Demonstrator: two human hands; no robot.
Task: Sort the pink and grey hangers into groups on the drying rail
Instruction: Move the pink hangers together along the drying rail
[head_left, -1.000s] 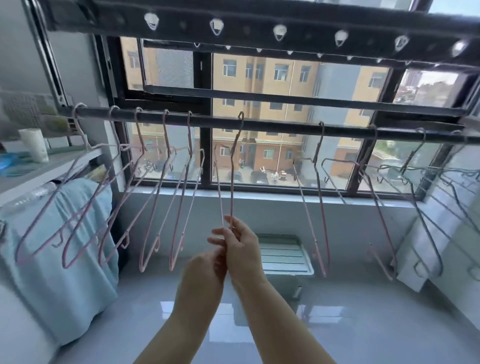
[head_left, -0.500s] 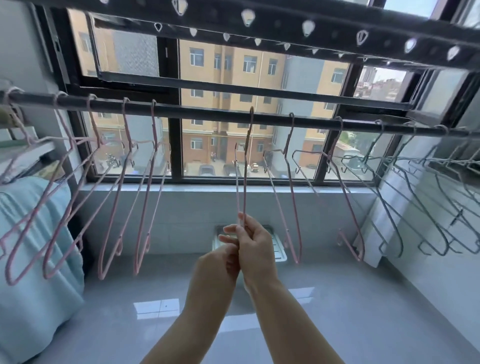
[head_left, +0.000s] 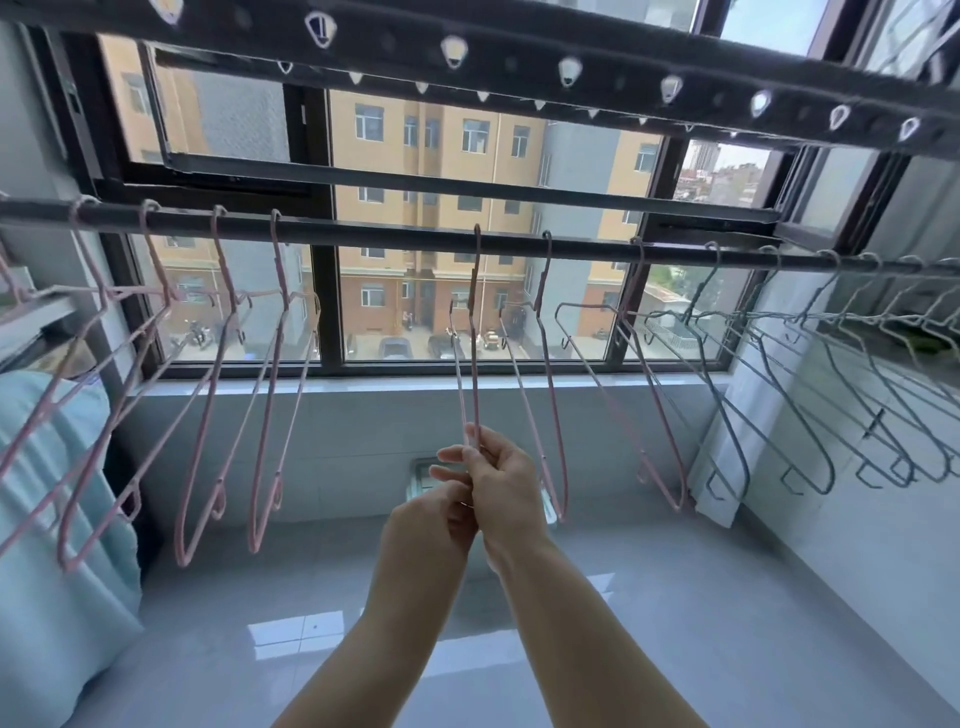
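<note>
Both hands are raised at centre, close together and touching. The right hand (head_left: 501, 480) has its fingers curled round the lower end of the held pink hanger (head_left: 473, 374), with thumb and forefinger pinching the wires. The left hand (head_left: 434, 527) sits just below and left of it, fingers curled in at the hanger's bottom tip, though the exact contact is partly hidden by the right hand. The hanger's hook is over the drying rail (head_left: 389, 240), near the middle, and its body hangs edge-on and close to vertical. The left pink group (head_left: 281, 270) hangs on the left part of the rail, hooks spaced apart and bodies swung out to the left, well apart from the held hanger. Just right of the held hanger hang two more pink hangers (head_left: 544, 270). Further right are the grey hangers (head_left: 702, 283), bunched toward the rail's right end with bodies fanned rightward. Above, an upper rack bar (head_left: 509, 62) has teardrop holes. The window frame (head_left: 324, 296) is on the far side, with buildings outside. A light blue cloth (head_left: 52, 545) is at near left, over a glossy tiled floor (head_left: 701, 623).
</note>
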